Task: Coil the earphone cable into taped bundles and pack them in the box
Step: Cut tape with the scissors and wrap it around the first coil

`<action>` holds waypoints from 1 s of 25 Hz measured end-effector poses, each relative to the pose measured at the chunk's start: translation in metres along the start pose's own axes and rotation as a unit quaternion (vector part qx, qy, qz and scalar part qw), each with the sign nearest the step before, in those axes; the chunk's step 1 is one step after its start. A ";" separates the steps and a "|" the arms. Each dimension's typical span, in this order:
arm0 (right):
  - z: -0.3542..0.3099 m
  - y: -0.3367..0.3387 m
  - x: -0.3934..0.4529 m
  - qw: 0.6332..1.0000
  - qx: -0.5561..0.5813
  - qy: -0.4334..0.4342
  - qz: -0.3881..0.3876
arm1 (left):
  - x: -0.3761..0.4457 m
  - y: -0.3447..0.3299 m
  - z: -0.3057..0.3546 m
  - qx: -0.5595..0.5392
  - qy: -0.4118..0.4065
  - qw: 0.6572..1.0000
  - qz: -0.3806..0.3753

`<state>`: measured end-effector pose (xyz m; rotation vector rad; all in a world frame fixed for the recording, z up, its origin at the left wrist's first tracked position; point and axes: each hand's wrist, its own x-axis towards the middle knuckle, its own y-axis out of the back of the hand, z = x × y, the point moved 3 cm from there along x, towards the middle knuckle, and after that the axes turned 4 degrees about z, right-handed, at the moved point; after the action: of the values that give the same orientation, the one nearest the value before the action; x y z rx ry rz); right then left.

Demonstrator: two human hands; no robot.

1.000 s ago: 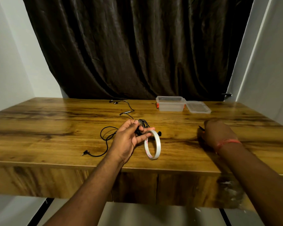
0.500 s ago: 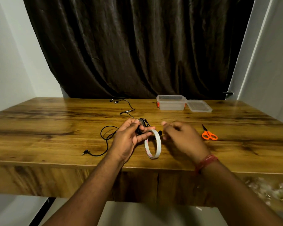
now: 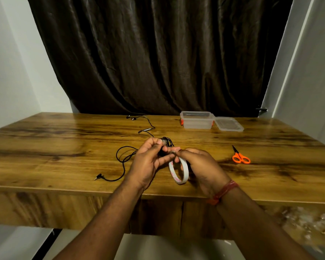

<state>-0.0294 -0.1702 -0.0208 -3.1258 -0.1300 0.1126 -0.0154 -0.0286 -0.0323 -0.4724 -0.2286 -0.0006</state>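
Left hand (image 3: 148,162): fingers curl round a small black coil (image 3: 164,147) of earphone cable, held above the table near its front edge.
Right hand (image 3: 199,166): meets the left at the coil; its fingertips pinch at the coil's right side, seemingly on a bit of tape, though that cannot be made out. A red band sits on this wrist.
Tape (image 3: 178,170): a white roll hangs just below both hands, between them; which hand bears it is unclear.
Cable (image 3: 123,160): the uncoiled part trails left of the left hand, loops on the table, and ends in a plug (image 3: 98,177) left and nearer. Another strand runs away beyond the hands to the earbuds (image 3: 131,118) far off.
Scissors (image 3: 240,157): orange-handled, flat on the table right of the right hand, apart from it.
Box (image 3: 196,120): clear, open, well beyond the hands to the right, its lid (image 3: 229,123) lying just beside it.
Done: part of the cable looks wound into a bundle.
Left: by my reading, taping this bundle, coiling the loose lengths, and packing; the box appears to hold no bundle yet.
Hidden: the coil's turns, any tape end, and the box's inside are too small or covered to read.
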 end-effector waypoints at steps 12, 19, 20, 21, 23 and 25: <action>0.003 0.061 0.031 0.718 -0.623 0.249 0.185 | 0.004 0.012 0.001 -0.038 -0.017 0.999 0.031; 0.018 0.072 0.067 0.705 -0.639 0.249 0.180 | 0.002 0.008 0.002 -0.021 -0.013 0.999 0.022; 0.020 0.072 0.070 0.708 -0.635 0.253 0.178 | 0.002 0.007 0.002 -0.017 -0.011 1.000 0.021; 0.021 0.072 0.072 0.712 -0.628 0.259 0.177 | 0.002 0.007 0.001 -0.015 -0.010 1.000 0.021; 0.022 0.073 0.075 0.720 -0.613 0.272 0.176 | 0.002 0.007 0.000 -0.013 -0.006 1.000 0.017; 0.024 0.074 0.076 0.728 -0.604 0.273 0.174 | 0.002 0.007 -0.001 -0.011 -0.003 1.000 0.014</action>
<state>0.0507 -0.2373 -0.0513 -4.1007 0.6747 -1.4863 -0.0123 -0.0233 -0.0361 -0.4981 -0.2274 0.0264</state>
